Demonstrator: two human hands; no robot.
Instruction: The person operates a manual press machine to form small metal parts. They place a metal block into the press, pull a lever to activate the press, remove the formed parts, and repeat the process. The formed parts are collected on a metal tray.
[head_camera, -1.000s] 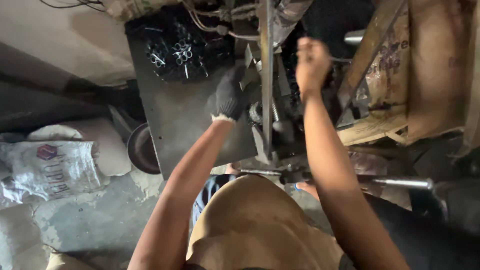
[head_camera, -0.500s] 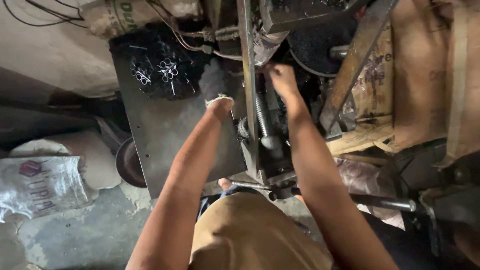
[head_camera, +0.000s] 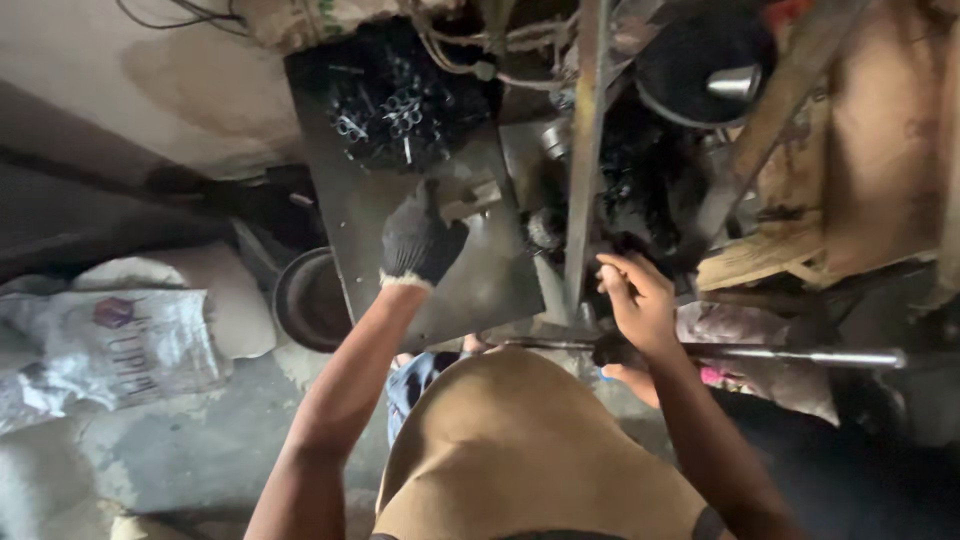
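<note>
Dark steel tabletop (head_camera: 470, 290) of a press-type machine, heap of small metal parts (head_camera: 400, 110) at its 12 o'clock; feeding step in hand by the look of it, next move calling for one part set squarely. Gloved left hand (head_camera: 418, 240) mid-plate, curled, contents not discernible. Bare right hand (head_camera: 637, 300) at 3 o'clock, loosely half-open, empty, just above the horizontal lever bar (head_camera: 790, 354).

I saw my gloved left hand (head_camera: 420, 240) resting on the dark metal plate (head_camera: 480, 290) at centre frame, below a heap of small metal parts (head_camera: 395, 110). My bare right hand (head_camera: 635, 305) hung half-curled beside the upright steel bar (head_camera: 585, 150). A round pan (head_camera: 310, 300) and a white sack (head_camera: 110, 345) lay at left.
</note>
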